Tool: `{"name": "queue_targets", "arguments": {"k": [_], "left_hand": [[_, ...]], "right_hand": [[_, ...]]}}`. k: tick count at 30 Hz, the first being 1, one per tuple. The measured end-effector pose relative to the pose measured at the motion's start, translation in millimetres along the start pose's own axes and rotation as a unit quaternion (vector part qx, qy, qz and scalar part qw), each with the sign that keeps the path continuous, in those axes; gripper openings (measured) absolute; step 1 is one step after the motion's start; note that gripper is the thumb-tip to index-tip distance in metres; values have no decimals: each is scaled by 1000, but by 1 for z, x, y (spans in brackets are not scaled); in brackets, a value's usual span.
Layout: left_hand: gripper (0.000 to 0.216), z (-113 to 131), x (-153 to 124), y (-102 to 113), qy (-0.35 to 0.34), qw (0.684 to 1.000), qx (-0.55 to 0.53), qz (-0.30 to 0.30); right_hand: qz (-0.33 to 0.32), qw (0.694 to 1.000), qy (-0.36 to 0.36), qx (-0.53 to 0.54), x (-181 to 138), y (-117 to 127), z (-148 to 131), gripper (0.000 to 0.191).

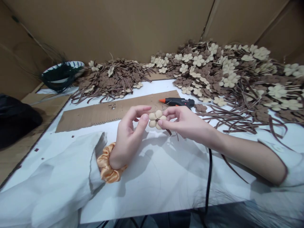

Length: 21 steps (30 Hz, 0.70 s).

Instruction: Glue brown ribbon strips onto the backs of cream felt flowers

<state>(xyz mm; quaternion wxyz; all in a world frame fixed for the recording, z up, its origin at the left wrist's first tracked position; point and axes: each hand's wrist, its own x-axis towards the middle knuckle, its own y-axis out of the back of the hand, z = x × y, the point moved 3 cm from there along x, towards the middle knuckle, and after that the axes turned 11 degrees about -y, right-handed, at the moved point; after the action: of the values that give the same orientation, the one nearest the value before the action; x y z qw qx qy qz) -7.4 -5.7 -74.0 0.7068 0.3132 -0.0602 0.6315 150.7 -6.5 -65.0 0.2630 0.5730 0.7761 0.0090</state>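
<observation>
You have one piece in work, and by the look of it that piece is only partly made: a small dark brown strip lies across the middle of the cream, round-petalled, padded fabric flower point(152, 116) between your hands. Whether the strip is fixed there or merely held, I cannot tell. Much seems to be left beyond it: a large heap of cream and brown cloth flowers point(198, 60) spreads past your right hand, and the thin brown ribbon strips point(234, 122) trail from it toward your right forearm. Past your left hand sits a lower pile of mostly brown felt-like flowers with ribbon tails point(123, 79); which of these are finished does not show.

Your right hand point(181, 123) pinches the flower at its right side, thumb over the front near the centre and the forefinger bent behind it. Your left hand point(131, 129) is loosely curved at the flower's left edge, thumb and forefinger parted; whether the thumb touches a petal is unclear. The flower is thus held up between both hands, above the white table point(142, 202).

Just beyond your right hand lies a black glue gun with an orange nozzle point(180, 102), and a long brown corrugated cardboard strip point(87, 116) stretches behind your left hand.
</observation>
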Motion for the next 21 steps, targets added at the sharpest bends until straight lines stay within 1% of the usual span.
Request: {"name": "queue_targets", "arguments": {"k": [4,7,10,14,16,18,19,21], "left_hand": [[14,0,6,8,-38,997,45,42],[13,0,19,21,-35,994,61,79],[12,5,37,43,-48,988,67,127],[13,18,59,77,-117,964,94,219],[13,23,64,88,-147,950,97,258],[16,25,67,91,-162,946,77,268],[20,23,67,90,-161,952,64,253],[26,18,64,80,-133,972,49,188]], "right_hand": [[6,1000,-2,27,0,2,-1,17],[16,999,6,38,0,3,-3,17],[26,999,16,40,0,6,-4,19],[33,998,20,58,1,9,-4,21],[30,997,13,67,1,9,-5,22],[27,997,7,77,1,9,-6,22],[25,996,6,81,1,9,-6,22],[20,996,5,87,1,8,-7,21]]}}
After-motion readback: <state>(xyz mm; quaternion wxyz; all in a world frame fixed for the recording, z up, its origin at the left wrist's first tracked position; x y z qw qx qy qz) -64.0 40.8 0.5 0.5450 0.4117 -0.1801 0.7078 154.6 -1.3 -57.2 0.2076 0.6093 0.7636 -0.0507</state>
